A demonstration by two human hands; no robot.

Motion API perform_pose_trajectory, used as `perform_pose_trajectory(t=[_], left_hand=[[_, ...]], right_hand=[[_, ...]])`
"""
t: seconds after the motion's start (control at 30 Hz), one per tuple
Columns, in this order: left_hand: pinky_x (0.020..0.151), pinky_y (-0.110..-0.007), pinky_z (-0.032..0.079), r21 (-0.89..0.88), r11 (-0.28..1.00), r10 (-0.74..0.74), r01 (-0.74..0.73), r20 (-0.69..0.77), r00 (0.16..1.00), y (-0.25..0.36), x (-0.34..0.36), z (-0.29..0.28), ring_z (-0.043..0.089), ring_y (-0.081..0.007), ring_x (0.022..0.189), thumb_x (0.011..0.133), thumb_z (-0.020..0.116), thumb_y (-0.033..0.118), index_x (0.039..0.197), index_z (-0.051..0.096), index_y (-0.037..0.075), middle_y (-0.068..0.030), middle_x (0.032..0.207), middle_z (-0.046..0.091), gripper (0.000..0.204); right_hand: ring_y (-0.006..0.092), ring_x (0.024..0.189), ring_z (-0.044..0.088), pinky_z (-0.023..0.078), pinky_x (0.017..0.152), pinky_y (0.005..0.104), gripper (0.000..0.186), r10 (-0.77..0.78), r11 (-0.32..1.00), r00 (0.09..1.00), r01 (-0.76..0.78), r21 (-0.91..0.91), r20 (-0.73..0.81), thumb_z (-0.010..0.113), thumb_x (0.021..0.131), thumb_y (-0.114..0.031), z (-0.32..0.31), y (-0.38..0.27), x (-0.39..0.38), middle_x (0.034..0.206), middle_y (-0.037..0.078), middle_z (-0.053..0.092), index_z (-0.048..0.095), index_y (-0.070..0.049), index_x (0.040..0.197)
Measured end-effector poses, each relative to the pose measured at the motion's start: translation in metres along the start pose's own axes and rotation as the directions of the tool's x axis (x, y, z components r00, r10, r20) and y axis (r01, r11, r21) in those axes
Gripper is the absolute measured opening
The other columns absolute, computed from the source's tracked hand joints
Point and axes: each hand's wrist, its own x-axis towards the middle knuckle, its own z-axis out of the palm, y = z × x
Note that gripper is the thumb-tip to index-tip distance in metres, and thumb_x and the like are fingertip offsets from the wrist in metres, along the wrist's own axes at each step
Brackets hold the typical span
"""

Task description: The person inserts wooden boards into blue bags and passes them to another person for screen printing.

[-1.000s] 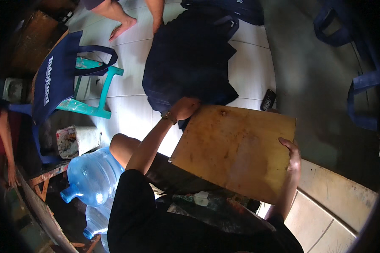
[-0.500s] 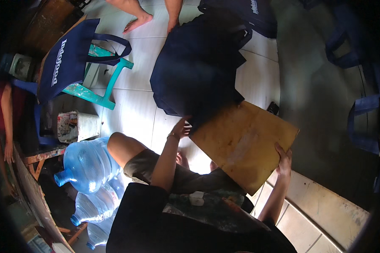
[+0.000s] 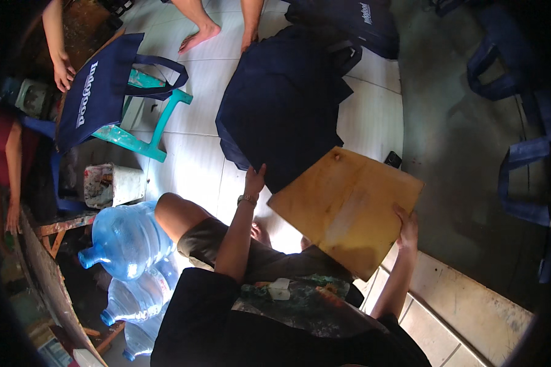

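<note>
A square brown wooden board (image 3: 348, 208) is held flat above my lap. My right hand (image 3: 406, 229) grips its right edge. My left hand (image 3: 254, 181) is off the board, fingers spread, reaching to the near edge of a stack of dark navy cloth bags (image 3: 284, 101) on the white tiled floor. I sit with my bare left knee (image 3: 172, 213) out and a paint-stained cloth (image 3: 300, 293) on my lap.
Another person's bare feet (image 3: 220, 33) stand past the bags. A teal plastic stool (image 3: 147, 122) carries a navy bag (image 3: 98, 92). A paint-smeared tub (image 3: 112, 185) and large blue water jugs (image 3: 128, 235) lie at my left. More navy bags (image 3: 520, 140) lie on the right.
My left hand has let go of the board's left corner and moved to the bag stack. The board has dropped lower and to the right, held by my right hand alone.
</note>
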Motion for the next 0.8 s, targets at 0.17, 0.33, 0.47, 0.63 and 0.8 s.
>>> perform_pose_trajectory(t=[0.17, 0.33, 0.47, 0.63, 0.8], left_hand=[[0.091, -0.034, 0.045, 0.173, 0.959, 0.226, -0.226, 0.020, 0.974, -0.001, 0.012, -0.004, 0.058, -0.0218, 0.107, 0.092, 0.058, 0.021, 0.126, 0.050, 0.002, -0.0114, 0.119, 0.061, 0.039], [0.087, -0.035, 0.048, 0.049, 0.992, 0.116, -0.116, 0.012, 0.993, -0.014, 0.019, -0.033, 0.060, -0.0213, 0.104, 0.092, 0.058, 0.022, 0.125, 0.050, 0.003, -0.0119, 0.115, 0.062, 0.039], [0.083, -0.039, 0.050, -0.187, 0.962, -0.187, 0.198, 0.076, 0.979, 0.026, -0.008, 0.007, 0.061, -0.0195, 0.099, 0.092, 0.058, 0.025, 0.125, 0.050, 0.005, -0.0085, 0.111, 0.063, 0.039], [0.088, -0.043, 0.047, -0.605, 0.724, -0.245, 0.332, 0.224, 0.943, 0.029, -0.013, 0.007, 0.057, -0.0196, 0.107, 0.094, 0.053, 0.035, 0.126, 0.049, 0.006, -0.0073, 0.118, 0.059, 0.043], [0.087, -0.038, 0.048, -0.235, 0.965, -0.137, 0.117, -0.074, 0.988, 0.069, 0.021, -0.034, 0.056, -0.0251, 0.105, 0.093, 0.054, 0.034, 0.125, 0.048, 0.001, -0.0140, 0.116, 0.059, 0.046]], right_hand=[[0.0227, 0.101, 0.058, 0.049, 0.084, 0.0335, 0.047, -0.052, 0.979, 0.998, 0.043, 0.197, 0.041, 0.068, 0.080, -0.015, -0.021, 0.008, 0.020, 0.113, 0.012, 0.057, 0.048, 0.000, 0.120], [0.0231, 0.102, 0.057, 0.049, 0.085, 0.0336, 0.049, -0.096, 0.975, 0.995, 0.094, 0.201, 0.000, 0.068, 0.080, -0.015, 0.011, -0.007, 0.018, 0.114, 0.011, 0.056, 0.047, 0.000, 0.122], [0.0229, 0.108, 0.055, 0.048, 0.088, 0.0353, 0.049, -0.197, 0.972, 0.979, 0.202, 0.121, -0.055, 0.065, 0.083, -0.015, 0.003, 0.015, 0.025, 0.118, 0.011, 0.055, 0.046, 0.001, 0.125], [0.0193, 0.115, 0.050, 0.047, 0.091, 0.0353, 0.056, -0.137, 0.973, 0.984, 0.112, 0.201, 0.114, 0.065, 0.087, -0.018, 0.030, 0.061, 0.016, 0.127, 0.007, 0.050, 0.040, -0.001, 0.133], [0.0177, 0.111, 0.052, 0.044, 0.090, 0.0306, 0.053, 0.066, 0.997, 0.811, -0.028, -0.074, 0.581, 0.054, 0.093, -0.038, 0.037, 0.049, -0.012, 0.120, 0.007, 0.056, 0.045, -0.002, 0.131]])
